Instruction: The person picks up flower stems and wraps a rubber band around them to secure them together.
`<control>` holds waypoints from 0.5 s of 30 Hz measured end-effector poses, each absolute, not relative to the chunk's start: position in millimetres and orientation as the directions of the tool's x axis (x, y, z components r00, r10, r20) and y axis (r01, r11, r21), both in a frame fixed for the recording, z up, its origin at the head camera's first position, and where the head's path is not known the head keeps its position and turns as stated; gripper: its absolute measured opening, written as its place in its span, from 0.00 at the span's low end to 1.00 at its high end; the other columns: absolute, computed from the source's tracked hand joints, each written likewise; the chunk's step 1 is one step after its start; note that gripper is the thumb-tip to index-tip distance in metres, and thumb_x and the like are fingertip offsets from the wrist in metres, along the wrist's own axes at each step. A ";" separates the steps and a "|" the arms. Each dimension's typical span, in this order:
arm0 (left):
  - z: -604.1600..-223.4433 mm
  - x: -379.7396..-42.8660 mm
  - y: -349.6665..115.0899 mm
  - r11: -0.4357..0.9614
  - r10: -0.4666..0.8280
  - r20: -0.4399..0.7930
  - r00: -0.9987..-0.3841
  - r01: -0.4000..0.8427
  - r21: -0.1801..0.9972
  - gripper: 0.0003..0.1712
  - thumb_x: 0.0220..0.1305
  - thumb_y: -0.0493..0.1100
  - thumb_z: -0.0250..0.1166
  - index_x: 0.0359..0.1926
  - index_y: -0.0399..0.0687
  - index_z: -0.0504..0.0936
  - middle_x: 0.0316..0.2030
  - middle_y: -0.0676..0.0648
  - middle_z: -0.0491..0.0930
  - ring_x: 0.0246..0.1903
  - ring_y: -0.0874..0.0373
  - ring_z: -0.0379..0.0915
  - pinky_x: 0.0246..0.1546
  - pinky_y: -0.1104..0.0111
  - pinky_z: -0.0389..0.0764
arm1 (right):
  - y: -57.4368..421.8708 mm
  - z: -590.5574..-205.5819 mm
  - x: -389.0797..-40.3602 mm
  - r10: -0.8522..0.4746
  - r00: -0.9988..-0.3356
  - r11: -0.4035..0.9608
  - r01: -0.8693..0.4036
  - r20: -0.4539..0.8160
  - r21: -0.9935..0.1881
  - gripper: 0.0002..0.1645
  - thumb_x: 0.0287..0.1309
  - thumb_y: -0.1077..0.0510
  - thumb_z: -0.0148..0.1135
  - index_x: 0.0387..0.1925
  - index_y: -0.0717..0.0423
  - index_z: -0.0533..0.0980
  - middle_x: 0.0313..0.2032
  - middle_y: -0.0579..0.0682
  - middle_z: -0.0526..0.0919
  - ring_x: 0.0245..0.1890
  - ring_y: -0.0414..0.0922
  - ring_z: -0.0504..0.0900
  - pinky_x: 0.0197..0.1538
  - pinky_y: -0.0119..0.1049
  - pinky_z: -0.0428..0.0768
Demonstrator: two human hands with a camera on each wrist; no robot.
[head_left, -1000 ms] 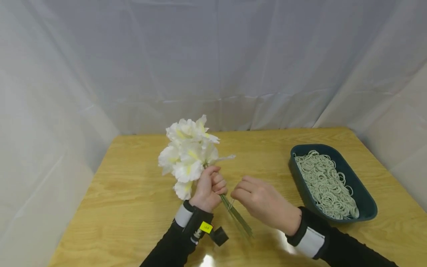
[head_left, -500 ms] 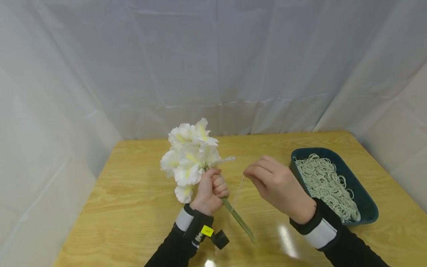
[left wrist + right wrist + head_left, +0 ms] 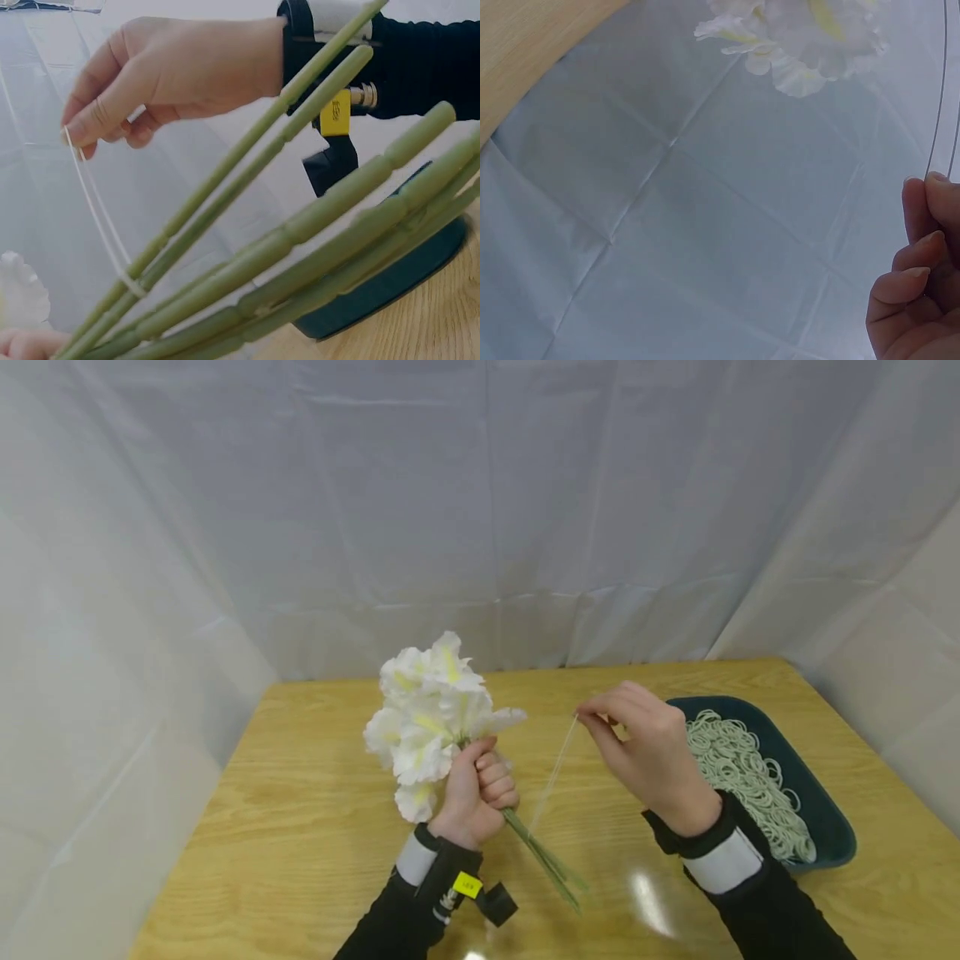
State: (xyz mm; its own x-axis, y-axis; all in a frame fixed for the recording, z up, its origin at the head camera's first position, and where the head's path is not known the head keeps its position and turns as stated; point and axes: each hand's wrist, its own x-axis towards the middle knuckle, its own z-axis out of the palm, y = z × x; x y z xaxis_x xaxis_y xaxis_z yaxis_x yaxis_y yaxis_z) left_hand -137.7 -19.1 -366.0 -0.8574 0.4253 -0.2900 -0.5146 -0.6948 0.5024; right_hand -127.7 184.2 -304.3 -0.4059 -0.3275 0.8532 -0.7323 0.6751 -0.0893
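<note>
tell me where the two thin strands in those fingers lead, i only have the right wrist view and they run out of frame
Observer: To the green stems: in the left wrist view, the pale band reaches the two upper ones.
Operator: ok and what's holding those stems
Observer: The left hand, gripping them just below the white flowers.
Operator: anything else close by that i can't see
Observer: A dark tray of pale loops, partly hidden behind the right hand and its wrist in the head view.
</note>
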 end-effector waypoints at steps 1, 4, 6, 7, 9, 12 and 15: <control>-365.4 -137.2 -19.3 -0.699 0.420 -0.294 -0.859 -0.512 0.498 0.31 0.79 0.48 0.42 0.13 0.58 0.53 0.09 0.60 0.46 0.09 0.68 0.39 0.19 0.76 0.38 | 185.0 -306.3 -129.2 -0.311 -0.422 0.681 -0.724 0.851 -0.110 0.12 0.44 0.74 0.75 0.31 0.60 0.84 0.26 0.52 0.85 0.24 0.40 0.77 0.26 0.31 0.75; -363.4 -136.4 -19.8 -0.720 0.399 -0.305 -0.865 -0.501 0.480 0.28 0.79 0.48 0.43 0.15 0.57 0.59 0.07 0.61 0.51 0.08 0.68 0.41 0.18 0.76 0.40 | 187.0 -313.1 -134.6 -0.252 -0.480 0.693 -0.696 0.840 -0.189 0.10 0.46 0.73 0.75 0.31 0.61 0.84 0.26 0.53 0.85 0.23 0.39 0.75 0.27 0.29 0.73; -361.6 -135.9 -20.4 -0.733 0.386 -0.310 -0.869 -0.493 0.469 0.26 0.79 0.48 0.44 0.17 0.57 0.62 0.07 0.61 0.53 0.08 0.69 0.42 0.17 0.77 0.41 | 188.1 -319.3 -138.9 -0.212 -0.516 0.693 -0.679 0.830 -0.244 0.09 0.47 0.73 0.74 0.32 0.61 0.85 0.26 0.53 0.85 0.23 0.39 0.74 0.28 0.28 0.71; -360.5 -135.7 -20.9 -0.742 0.382 -0.310 -0.870 -0.489 0.459 0.26 0.79 0.48 0.44 0.18 0.56 0.63 0.07 0.61 0.53 0.08 0.69 0.42 0.17 0.77 0.42 | 188.7 -322.8 -141.2 -0.191 -0.538 0.691 -0.668 0.821 -0.277 0.09 0.48 0.73 0.74 0.32 0.61 0.85 0.26 0.53 0.86 0.23 0.39 0.74 0.28 0.26 0.71; -357.8 -134.8 -22.6 -0.761 0.379 -0.298 -0.876 -0.478 0.438 0.26 0.80 0.48 0.44 0.19 0.56 0.63 0.07 0.60 0.52 0.09 0.68 0.41 0.17 0.77 0.42 | 189.6 -330.8 -146.7 -0.148 -0.580 0.688 -0.642 0.801 -0.338 0.08 0.49 0.72 0.74 0.32 0.62 0.85 0.26 0.54 0.86 0.23 0.39 0.75 0.28 0.25 0.70; -352.4 -133.5 -26.3 -0.798 0.374 -0.258 -0.891 -0.451 0.399 0.28 0.81 0.52 0.42 0.18 0.55 0.63 0.09 0.59 0.49 0.10 0.67 0.39 0.18 0.77 0.40 | 189.4 -343.7 -155.5 -0.094 -0.645 0.680 -0.598 0.758 -0.425 0.06 0.51 0.70 0.74 0.32 0.62 0.85 0.26 0.54 0.87 0.23 0.40 0.78 0.28 0.26 0.73; -346.5 -132.6 -30.0 -0.827 0.377 -0.210 -0.902 -0.430 0.363 0.31 0.81 0.55 0.41 0.15 0.56 0.60 0.10 0.59 0.46 0.11 0.66 0.36 0.20 0.76 0.37 | 186.5 -355.6 -162.1 -0.064 -0.696 0.661 -0.567 0.715 -0.492 0.04 0.53 0.68 0.73 0.32 0.63 0.84 0.26 0.55 0.87 0.23 0.42 0.80 0.28 0.30 0.77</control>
